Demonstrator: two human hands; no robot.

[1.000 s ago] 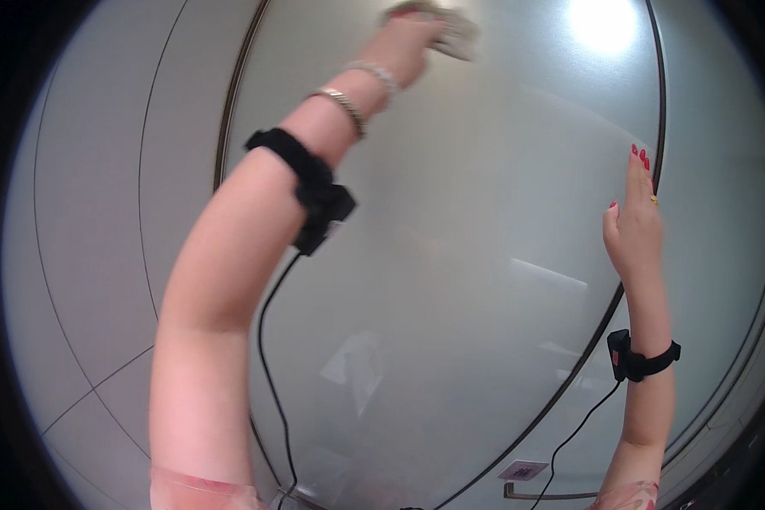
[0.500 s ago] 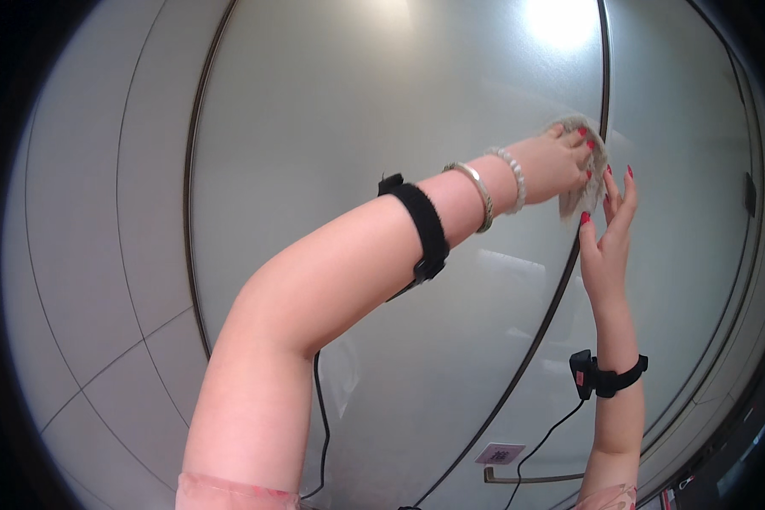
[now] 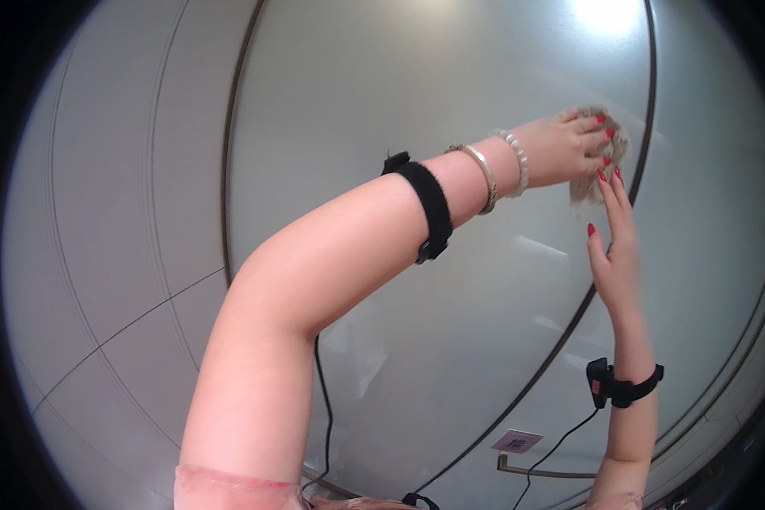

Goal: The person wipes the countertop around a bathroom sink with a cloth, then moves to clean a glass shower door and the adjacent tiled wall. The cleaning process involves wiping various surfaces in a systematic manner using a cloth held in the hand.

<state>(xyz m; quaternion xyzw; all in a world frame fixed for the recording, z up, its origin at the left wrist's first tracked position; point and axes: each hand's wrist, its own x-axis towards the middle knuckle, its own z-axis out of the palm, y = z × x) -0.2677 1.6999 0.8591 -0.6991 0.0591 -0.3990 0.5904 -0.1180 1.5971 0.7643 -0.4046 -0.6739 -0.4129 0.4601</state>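
My left hand (image 3: pixel 559 150) presses a crumpled grey-beige cloth (image 3: pixel 620 146) flat against a large frosted glass panel (image 3: pixel 382 119), its fingers spread over the cloth. The arm reaches up from the lower left and bends at the elbow. My right hand (image 3: pixel 619 242) is raised on the right, its fingers stretched out and the thumb apart. Its fingertips are at the cloth's lower right edge, close to the left fingertips. Nothing shows in that hand. Whether it touches the cloth or the glass, I cannot tell.
A dark seam (image 3: pixel 652 76) curves down the panel's right side. Below are a metal bar handle (image 3: pixel 548 472) and a small square printed sticker (image 3: pixel 517 441). Grey wall tiles (image 3: pixel 110 255) stand on the left. Thin black cables (image 3: pixel 327 416) trail from straps on both arms.
The view has shifted. Against the panel, my left hand and the cloth have moved left, off the dark seam. My right hand has followed leftward, its fingers now over the cloth's lower edge.
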